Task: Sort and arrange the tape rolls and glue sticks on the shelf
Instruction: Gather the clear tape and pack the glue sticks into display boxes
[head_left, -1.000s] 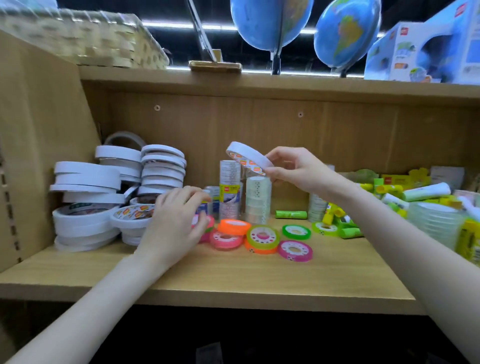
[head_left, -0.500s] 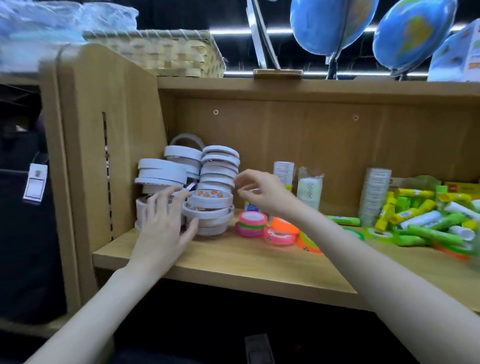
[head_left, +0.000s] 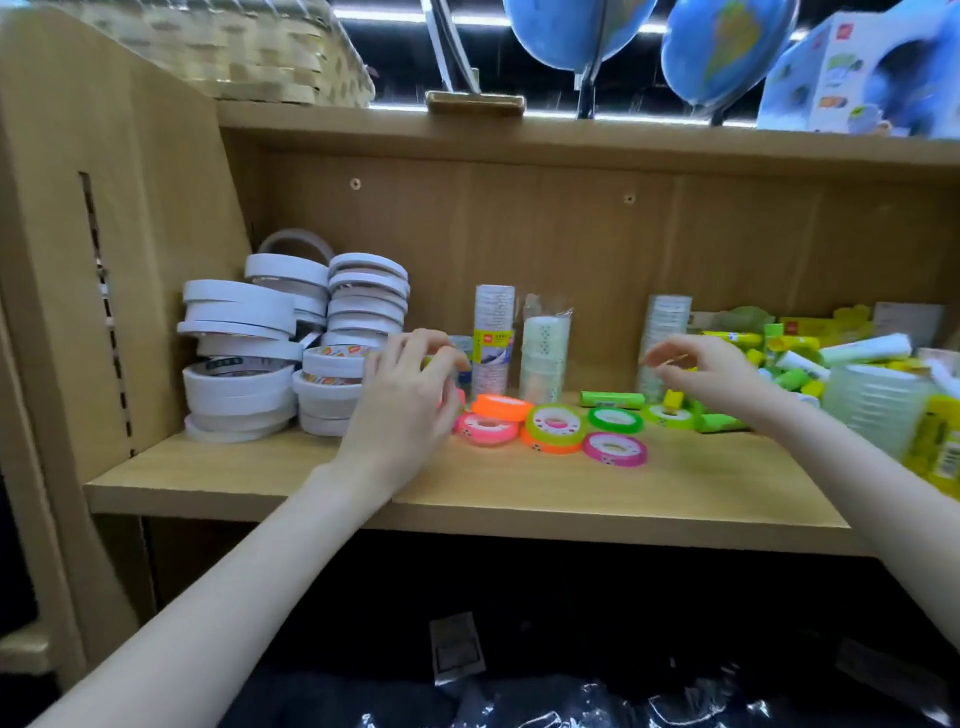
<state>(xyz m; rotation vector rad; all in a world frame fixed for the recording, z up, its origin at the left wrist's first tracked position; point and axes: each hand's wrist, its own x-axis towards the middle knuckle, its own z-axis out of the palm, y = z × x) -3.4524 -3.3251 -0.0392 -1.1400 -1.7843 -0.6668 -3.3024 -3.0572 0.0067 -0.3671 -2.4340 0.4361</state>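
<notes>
The pile of glue sticks (head_left: 810, 364) at the shelf's (head_left: 519, 499) right end is cut off by the picture's right edge and smeared by blur. Whatever is held under the left hand's (head_left: 402, 400) curled fingers is hidden by the hand itself, and the labels on the upright tape packs (head_left: 492, 340) are too small to be read.

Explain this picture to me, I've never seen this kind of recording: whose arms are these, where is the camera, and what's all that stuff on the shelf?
No machine here: a person wears a wide-angle camera on the head, looking forward and down, so the two bare arms are their own. The left hand reaches in beside the white tape stacks at the left of the wooden shelf; its fingers are curled, and whether they hold anything is unclear. The right hand hovers with relaxed fingers and holds nothing. Between the hands lie small neon tape rolls, pink, orange and green. Behind them stand wrapped packs of clear tape. To the right is a loose pile of green and yellow glue sticks. Globes sit on the shelf above.
</notes>
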